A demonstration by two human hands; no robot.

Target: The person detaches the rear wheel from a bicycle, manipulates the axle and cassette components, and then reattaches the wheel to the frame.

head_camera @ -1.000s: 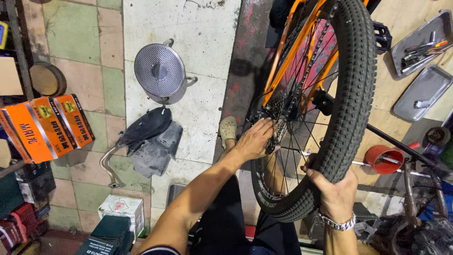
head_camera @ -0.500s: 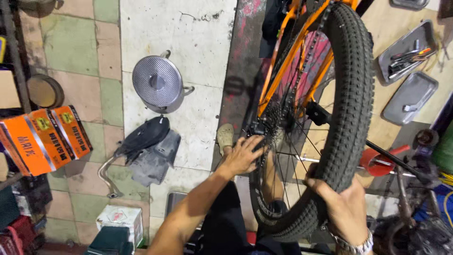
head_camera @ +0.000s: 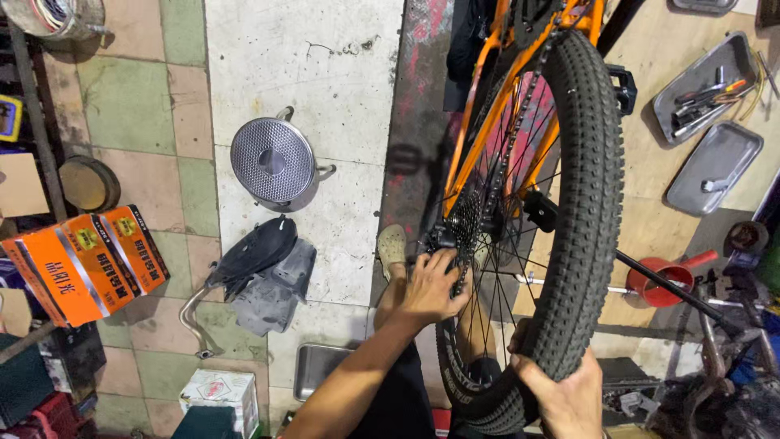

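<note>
An orange bicycle frame (head_camera: 475, 106) holds a rear wheel with a knobby black tyre (head_camera: 589, 187) in front of me. My left hand (head_camera: 431, 284) rests on the cog cluster and derailleur (head_camera: 463, 228) at the hub, fingers curled around the parts there. My right hand (head_camera: 565, 394) grips the tyre's lower edge from below. The chain (head_camera: 520, 106) runs up along the frame.
On the tiled floor to the left lie a round perforated metal lamp cover (head_camera: 272, 162), a black moulded cover (head_camera: 256, 256) and orange boxes (head_camera: 85, 260). Metal trays (head_camera: 707, 81) with tools sit at the right, with a red funnel (head_camera: 666, 280) below them. My shoe (head_camera: 392, 244) is near the hub.
The view has shifted down and left slightly. My left hand has slid lower on the cog cluster. My right hand still grips the tyre's lower edge.
</note>
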